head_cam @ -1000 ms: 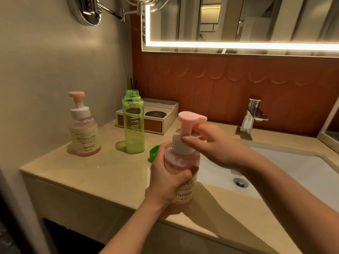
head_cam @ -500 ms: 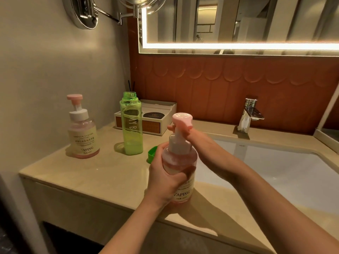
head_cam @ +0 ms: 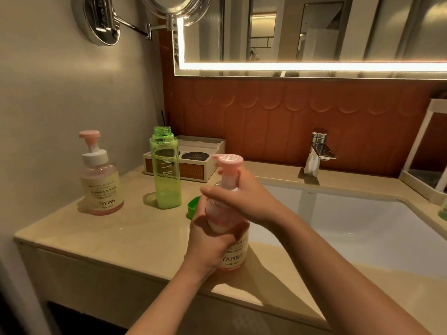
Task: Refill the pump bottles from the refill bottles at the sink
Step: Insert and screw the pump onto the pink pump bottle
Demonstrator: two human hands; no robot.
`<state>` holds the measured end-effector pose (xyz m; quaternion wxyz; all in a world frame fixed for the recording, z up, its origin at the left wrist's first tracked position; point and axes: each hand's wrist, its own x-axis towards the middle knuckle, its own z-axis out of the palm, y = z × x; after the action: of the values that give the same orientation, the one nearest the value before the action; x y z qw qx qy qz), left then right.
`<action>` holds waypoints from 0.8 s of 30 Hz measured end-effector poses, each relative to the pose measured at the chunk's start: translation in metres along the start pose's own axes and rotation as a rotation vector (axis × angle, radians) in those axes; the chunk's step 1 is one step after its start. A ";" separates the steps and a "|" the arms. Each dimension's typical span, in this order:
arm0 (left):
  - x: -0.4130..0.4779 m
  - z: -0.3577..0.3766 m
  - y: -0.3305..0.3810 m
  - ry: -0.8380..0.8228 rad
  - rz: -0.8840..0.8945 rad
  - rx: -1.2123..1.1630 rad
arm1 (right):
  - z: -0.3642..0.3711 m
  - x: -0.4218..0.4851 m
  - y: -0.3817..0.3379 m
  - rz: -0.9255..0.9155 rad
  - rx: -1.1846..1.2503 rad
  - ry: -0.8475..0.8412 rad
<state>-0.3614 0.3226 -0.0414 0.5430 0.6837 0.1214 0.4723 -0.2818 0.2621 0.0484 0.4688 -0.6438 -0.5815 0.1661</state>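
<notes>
Far left stands a second pump bottle (head_cam: 101, 180); right of it the open green refill bottle (head_cam: 167, 170). Near centre, the left hand (head_cam: 212, 240) grips the pump bottle (head_cam: 229, 228); the right hand (head_cam: 244, 199) wraps its collar, probably twisting. Keep the base planted, turn squarely.

You work in warm, dim, amber light. The brightest source is the lit strip (head_cam: 314, 66) along the mirror's lower and left edges, which burns out to near white and washes a glow over the wall tiles (head_cam: 290, 112) below. The desk (head_cam: 108, 238) catches soft sheen near its front edge, and the green bottle (head_cam: 165, 170) and the far pump bottle (head_cam: 100, 175) drop short dark shadows on it to their left. Your right hand (head_cam: 244, 201) throws a shadow across your left hand (head_cam: 212, 240). Chrome on the wall mirror mount (head_cam: 101, 20) shows hard glints. Straight lines bow towards the frame edges, and the whole picture is slightly soft, with smeared fine print.
</notes>
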 end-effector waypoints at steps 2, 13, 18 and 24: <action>0.001 0.000 0.000 -0.004 0.002 0.022 | -0.004 -0.009 0.000 0.021 0.156 -0.076; 0.000 -0.002 -0.002 -0.036 0.012 0.008 | -0.019 -0.015 0.006 -0.042 0.091 0.101; 0.001 -0.005 -0.003 -0.094 -0.003 -0.025 | -0.005 -0.003 -0.001 0.064 0.135 0.014; 0.004 -0.011 -0.001 -0.235 -0.070 -0.033 | -0.031 -0.003 0.011 0.051 0.311 -0.398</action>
<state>-0.3673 0.3328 -0.0407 0.5806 0.7206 0.0730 0.3718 -0.2524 0.2481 0.0541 0.4339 -0.5332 -0.6133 0.3888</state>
